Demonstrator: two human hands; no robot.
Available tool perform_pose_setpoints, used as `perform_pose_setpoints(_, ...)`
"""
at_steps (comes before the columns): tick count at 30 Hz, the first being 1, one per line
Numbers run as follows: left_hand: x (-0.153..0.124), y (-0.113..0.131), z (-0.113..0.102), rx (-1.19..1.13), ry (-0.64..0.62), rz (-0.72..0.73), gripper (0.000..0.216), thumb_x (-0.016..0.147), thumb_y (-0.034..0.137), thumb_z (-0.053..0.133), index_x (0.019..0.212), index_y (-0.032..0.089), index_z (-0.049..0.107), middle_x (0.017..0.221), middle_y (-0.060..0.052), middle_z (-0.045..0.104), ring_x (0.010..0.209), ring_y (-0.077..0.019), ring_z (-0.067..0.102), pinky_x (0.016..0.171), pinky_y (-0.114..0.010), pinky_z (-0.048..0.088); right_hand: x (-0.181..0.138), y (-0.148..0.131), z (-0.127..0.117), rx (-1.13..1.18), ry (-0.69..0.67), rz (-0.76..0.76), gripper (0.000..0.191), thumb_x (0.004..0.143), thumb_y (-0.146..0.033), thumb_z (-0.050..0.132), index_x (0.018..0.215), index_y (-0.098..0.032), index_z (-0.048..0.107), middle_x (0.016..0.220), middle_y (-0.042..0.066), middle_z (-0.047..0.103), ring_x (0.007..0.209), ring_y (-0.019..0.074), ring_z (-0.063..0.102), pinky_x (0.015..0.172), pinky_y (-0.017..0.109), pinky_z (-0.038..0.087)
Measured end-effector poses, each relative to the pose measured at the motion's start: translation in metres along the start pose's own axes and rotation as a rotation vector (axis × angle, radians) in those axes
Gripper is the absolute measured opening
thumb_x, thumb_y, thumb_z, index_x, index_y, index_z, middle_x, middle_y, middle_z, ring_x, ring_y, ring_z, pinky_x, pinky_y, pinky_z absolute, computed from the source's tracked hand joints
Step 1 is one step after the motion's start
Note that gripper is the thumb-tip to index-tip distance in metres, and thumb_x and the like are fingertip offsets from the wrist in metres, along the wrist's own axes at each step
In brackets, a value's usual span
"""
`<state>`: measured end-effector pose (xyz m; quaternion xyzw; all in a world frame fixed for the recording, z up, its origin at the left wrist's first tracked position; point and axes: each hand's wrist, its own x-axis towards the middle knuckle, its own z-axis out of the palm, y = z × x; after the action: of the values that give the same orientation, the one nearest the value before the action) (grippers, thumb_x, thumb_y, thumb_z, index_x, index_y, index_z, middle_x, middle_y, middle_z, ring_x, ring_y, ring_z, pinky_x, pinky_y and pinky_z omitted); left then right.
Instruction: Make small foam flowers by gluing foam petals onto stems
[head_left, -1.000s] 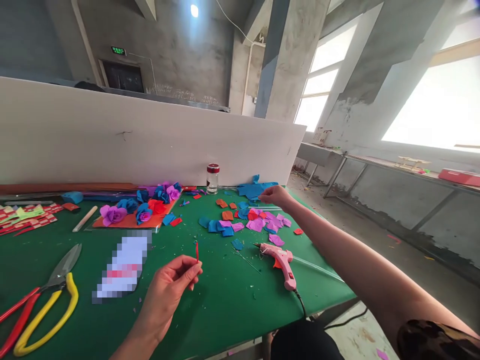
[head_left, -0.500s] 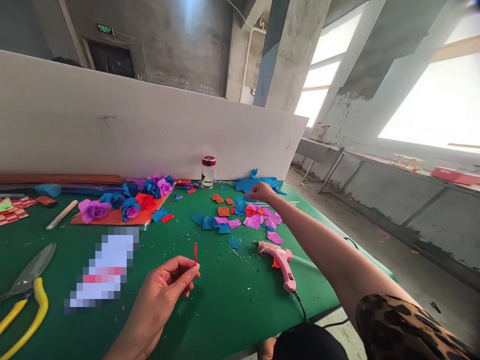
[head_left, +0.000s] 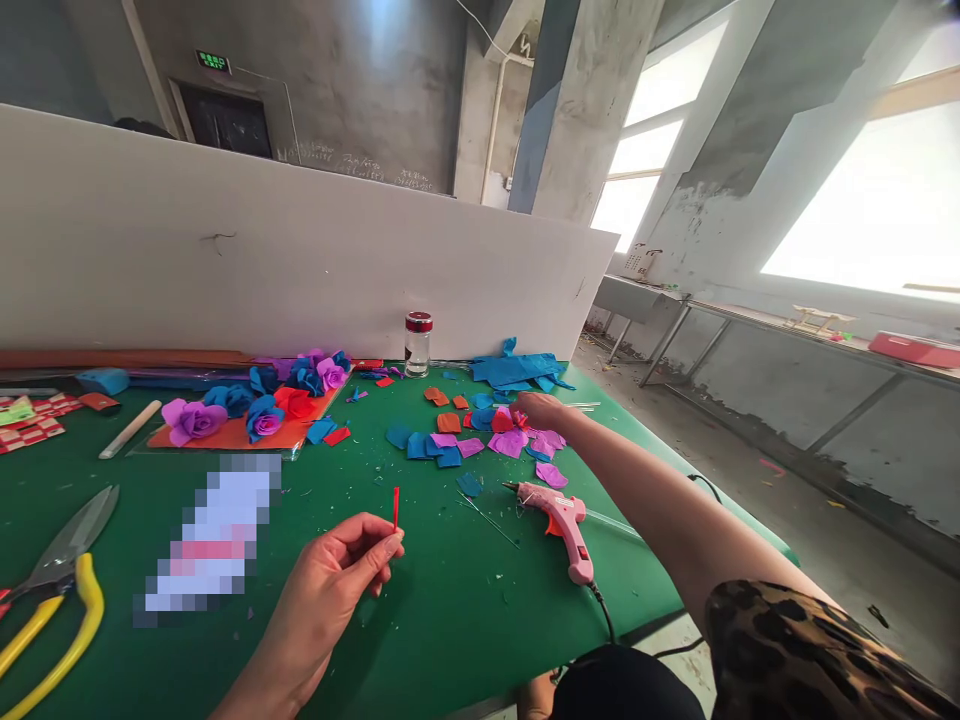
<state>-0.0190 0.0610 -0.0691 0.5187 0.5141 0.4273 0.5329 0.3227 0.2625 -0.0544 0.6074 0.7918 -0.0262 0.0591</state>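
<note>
Between the thumb and fingertips of my left hand (head_left: 349, 560), a thin red strip (head_left: 396, 508) stands upright. My right hand (head_left: 541, 410) is stretched far out over the scattered paper petals, its fingers bent down and closed at some red petals (head_left: 503, 420). Whether a petal is pinched there is too small to make out. Purple petals (head_left: 510, 444) and blue petals (head_left: 417, 446) lie around and in front of it. Beneath my right forearm, a pink glue gun (head_left: 559, 515) rests on the green table (head_left: 435, 640).
Yellow-handled shears (head_left: 71, 560) lie at the left, near a wooden stick (head_left: 130, 430). Finished paper flowers (head_left: 193, 421) sit on an orange sheet. A lidded glass jar (head_left: 418, 345) and blue crepe paper (head_left: 517, 370) stand and lie before a white board (head_left: 315, 260).
My right hand has moved down and slightly right, from beside the blue crepe paper to the red petals. My left hand keeps the red strip in nearly the same place.
</note>
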Motion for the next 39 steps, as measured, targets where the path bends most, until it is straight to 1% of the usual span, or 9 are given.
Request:
perform_pose_setpoints(3,0.001,-0.001,-0.001,-0.005,0.000,0.013,0.036,0.065,0.053,0.072,0.074,0.019,0.066,0.069,-0.002,0.063,0.061,-0.0137,0.048,0.058,-0.025,0.042,-0.002,0.004,0.002,0.065,0.042,0.026,0.014,0.082,-0.013,0.065,0.095,-0.017,0.069,0.110,0.008,0.062,0.101,0.0227,0.060,0.081,0.031,0.049)
perform_pose_setpoints(7,0.003,-0.001,-0.003,0.014,-0.008,0.046,0.034,0.072,0.053,0.066,0.077,0.020,0.063,0.075,-0.003,0.066,0.067,-0.0158,0.052,0.064,-0.027,0.043,-0.010,0.014,-0.001,0.232,0.132,0.100,0.026,0.092,-0.030,0.057,0.113,-0.015,0.059,0.114,0.008,0.061,0.098,0.0203,0.061,0.083,0.041,0.053)
perform_pose_setpoints(12,0.004,-0.002,0.000,0.108,0.014,0.231,0.033,0.079,0.053,0.058,0.071,0.021,0.053,0.063,0.002,0.052,0.068,-0.0153,0.051,0.070,-0.027,0.042,-0.037,0.004,-0.015,0.559,0.243,0.117,0.015,0.085,-0.015,0.061,0.099,-0.012,0.062,0.085,0.008,0.069,0.082,0.0182,0.064,0.074,0.031,0.053)
perform_pose_setpoints(17,-0.002,0.000,0.007,0.067,-0.045,0.220,0.031,0.077,0.051,0.061,0.080,0.021,0.052,0.060,0.007,0.041,0.050,-0.0090,0.032,0.047,-0.022,0.030,-0.083,-0.058,-0.009,0.937,0.231,-0.039,0.034,0.082,-0.026,0.066,0.114,-0.017,0.057,0.096,0.006,0.070,0.082,0.0155,0.068,0.073,0.028,0.054)
perform_pose_setpoints(19,-0.006,0.003,0.009,0.066,-0.024,0.211,0.032,0.074,0.049,0.065,0.082,0.019,0.056,0.059,0.007,0.041,0.050,-0.0080,0.030,0.046,-0.021,0.026,-0.105,-0.093,0.000,1.394,0.145,-0.129,0.042,0.068,-0.031,0.079,0.104,-0.017,0.062,0.091,0.005,0.070,0.079,0.0163,0.068,0.075,0.031,0.054)
perform_pose_setpoints(23,-0.009,0.006,0.009,-0.008,-0.044,0.144,0.036,0.072,0.048,0.067,0.089,0.017,0.062,0.053,0.009,0.030,0.046,-0.0065,0.024,0.044,-0.021,0.019,-0.144,-0.161,0.015,1.716,0.002,-0.159,0.040,0.060,-0.032,0.084,0.091,-0.017,0.065,0.078,0.001,0.069,0.074,0.0143,0.066,0.078,0.031,0.051)
perform_pose_setpoints(29,-0.009,0.001,0.011,-0.078,-0.075,0.028,0.036,0.068,0.049,0.071,0.078,0.015,0.063,0.050,0.009,0.037,0.042,-0.0046,0.023,0.042,-0.020,0.016,-0.158,-0.217,0.031,1.872,0.069,-0.106,0.042,0.056,-0.034,0.085,0.088,-0.017,0.063,0.073,-0.001,0.067,0.068,0.0132,0.064,0.072,0.028,0.049)
perform_pose_setpoints(34,-0.010,0.002,0.011,-0.029,-0.089,0.008,0.038,0.063,0.049,0.073,0.073,0.014,0.064,0.057,0.004,0.053,0.041,-0.0036,0.023,0.040,-0.021,0.013,-0.154,-0.225,0.042,1.867,0.111,-0.145,0.041,0.058,-0.037,0.083,0.090,-0.017,0.065,0.079,0.000,0.068,0.072,0.0165,0.067,0.077,0.032,0.050)
perform_pose_setpoints(39,-0.013,0.009,0.009,0.041,-0.146,0.000,0.037,0.061,0.049,0.074,0.068,0.013,0.065,0.066,-0.002,0.063,0.043,-0.0041,0.025,0.041,-0.022,0.014,-0.161,-0.219,0.042,1.742,0.288,-0.076,0.030,0.068,-0.044,0.076,0.072,-0.016,0.066,0.064,0.001,0.065,0.065,0.0158,0.061,0.069,0.030,0.048)
